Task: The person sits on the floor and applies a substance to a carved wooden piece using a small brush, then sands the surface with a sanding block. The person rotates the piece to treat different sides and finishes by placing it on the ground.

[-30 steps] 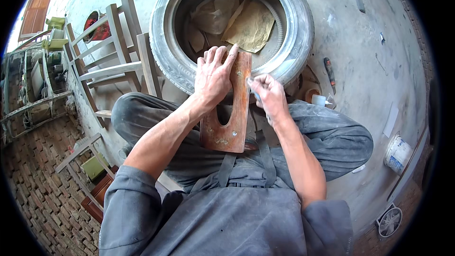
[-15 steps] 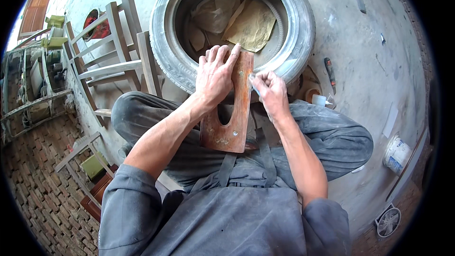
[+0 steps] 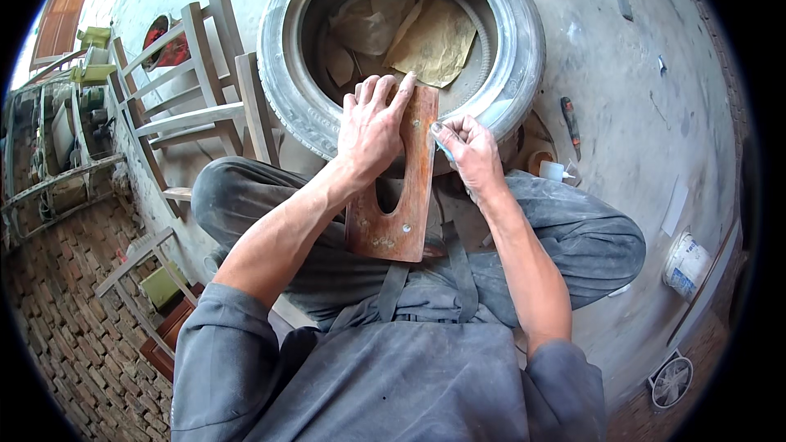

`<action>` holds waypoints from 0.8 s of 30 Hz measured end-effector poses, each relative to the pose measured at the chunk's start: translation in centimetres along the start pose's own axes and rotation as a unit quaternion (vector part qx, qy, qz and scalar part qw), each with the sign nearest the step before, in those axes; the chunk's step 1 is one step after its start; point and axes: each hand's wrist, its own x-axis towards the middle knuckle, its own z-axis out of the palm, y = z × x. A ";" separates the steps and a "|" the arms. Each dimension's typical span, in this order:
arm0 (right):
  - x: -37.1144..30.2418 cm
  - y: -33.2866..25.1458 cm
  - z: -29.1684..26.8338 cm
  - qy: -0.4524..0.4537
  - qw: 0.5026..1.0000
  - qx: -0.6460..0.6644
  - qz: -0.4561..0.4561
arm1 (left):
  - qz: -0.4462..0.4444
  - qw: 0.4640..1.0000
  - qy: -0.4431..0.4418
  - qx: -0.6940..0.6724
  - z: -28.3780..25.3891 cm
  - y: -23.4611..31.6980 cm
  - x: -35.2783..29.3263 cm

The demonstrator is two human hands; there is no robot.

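A reddish-brown wooden board [image 3: 415,188] with a long rounded slot leans across my lap, its far end against the near rim of a grey, dusty tyre [image 3: 524,57]. My left hand [image 3: 372,129] lies over the far left part of the board and holds it, fingers bent toward its far end. At the board's right edge, my right hand [image 3: 473,151] is closed in a pinch. A sliver of something light blue shows under its thumb; most of it is hidden by the fingers. Pale filled spots and a small round mark show on the board's face.
Inside the tyre lie crumpled sheets and a yellowish paper [image 3: 434,41]. A wooden chair frame [image 3: 196,74] stands at the left. To the right are a dark-handled tool [image 3: 571,127], a small white bottle [image 3: 553,170] and a white bucket [image 3: 686,266]. A fan [image 3: 671,382] sits at lower right.
My right hand has turned slightly and its fingers have shifted a little along the board's right edge. The left hand and board have hardly moved.
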 end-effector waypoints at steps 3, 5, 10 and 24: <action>-2.3 0.6 -0.2 -0.036 0.998 -0.010 0.047 | -0.003 1.000 0.000 0.004 -0.1 -0.1 -0.2; -1.2 -0.4 -0.2 -0.019 0.999 -0.042 0.027 | 0.000 1.000 0.004 0.006 -0.1 0.1 -0.1; 4.9 -3.0 -0.5 -0.011 1.000 0.003 0.025 | -0.004 1.000 -0.009 0.005 -0.1 0.2 -0.1; -3.4 1.0 -0.1 -0.050 0.998 -0.029 -0.006 | -0.002 1.000 0.003 -0.003 -0.2 0.1 -0.2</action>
